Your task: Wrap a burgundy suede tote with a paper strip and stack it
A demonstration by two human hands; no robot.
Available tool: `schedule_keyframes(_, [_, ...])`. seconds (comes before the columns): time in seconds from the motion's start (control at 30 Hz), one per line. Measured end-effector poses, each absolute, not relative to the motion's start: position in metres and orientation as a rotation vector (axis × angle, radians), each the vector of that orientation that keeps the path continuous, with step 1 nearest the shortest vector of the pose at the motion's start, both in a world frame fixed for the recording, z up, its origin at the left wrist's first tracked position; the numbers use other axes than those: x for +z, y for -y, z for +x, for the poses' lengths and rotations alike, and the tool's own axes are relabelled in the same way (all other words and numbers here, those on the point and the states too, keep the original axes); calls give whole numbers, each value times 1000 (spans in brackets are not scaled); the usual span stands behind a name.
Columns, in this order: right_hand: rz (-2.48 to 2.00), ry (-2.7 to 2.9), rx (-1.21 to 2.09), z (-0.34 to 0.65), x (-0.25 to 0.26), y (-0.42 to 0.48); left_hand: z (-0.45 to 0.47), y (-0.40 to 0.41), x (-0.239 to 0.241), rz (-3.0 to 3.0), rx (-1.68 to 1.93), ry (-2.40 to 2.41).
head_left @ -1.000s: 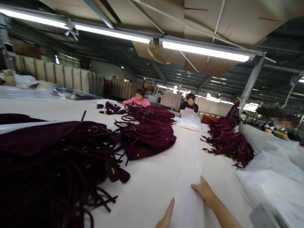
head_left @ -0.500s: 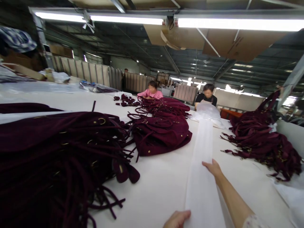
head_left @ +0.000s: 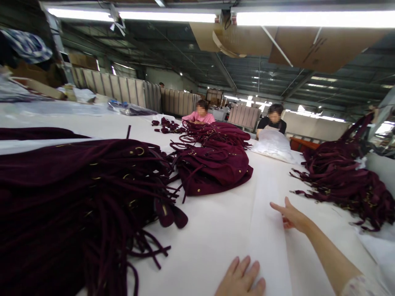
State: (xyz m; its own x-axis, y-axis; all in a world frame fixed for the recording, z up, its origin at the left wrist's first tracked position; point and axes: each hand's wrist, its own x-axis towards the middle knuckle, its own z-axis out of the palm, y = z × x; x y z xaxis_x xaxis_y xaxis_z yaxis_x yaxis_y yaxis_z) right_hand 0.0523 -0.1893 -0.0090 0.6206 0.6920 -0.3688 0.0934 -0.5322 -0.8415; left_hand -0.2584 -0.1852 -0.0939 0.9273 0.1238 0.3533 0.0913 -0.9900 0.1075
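Note:
A long white strip of thin sheet (head_left: 268,238) runs away from me across the white table; whether it is paper or cloth I cannot tell. My left hand (head_left: 242,279) lies palm down at its near left side, fingers spread. Over the strip's right edge is my right hand (head_left: 293,217), with thumb and a finger stretched apart and the other fingers partly hidden below. Neither hand grips anything visible. Beyond them sits a dark maroon bag (head_left: 216,170) with cords and small brass-coloured fittings.
A big heap of maroon bags (head_left: 77,197) fills the left side. Maroon straps with metal clips (head_left: 345,176) are piled at right. A clear plastic bundle (head_left: 273,144) lies ahead. Two people, one in a pink sleeve (head_left: 197,117), one in black (head_left: 271,122), are at the far side.
My left hand has opened from a pinch-like pose and spread flat on the white strip. My right hand has shifted slightly right, its thumb and finger wider apart. The view has tilted down a little.

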Motion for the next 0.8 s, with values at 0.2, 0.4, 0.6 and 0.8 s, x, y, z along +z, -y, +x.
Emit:
schedule_keyframes(0.2, [-1850,817,1150,1,-11,254,-258,195,-26,2791,245,-245])
schedule_keyframes(0.4, [-2096,939,751,0,-19,248,-267,220,-7,2760,252,-2])
schedule_keyframes(0.6, [-2445,1224,304,-5,1,209,-267,238,-49,2825,387,-42])
schedule_keyframes(0.8, [-2201,1707,-364,-53,23,113,-224,216,-93,2742,342,-32])
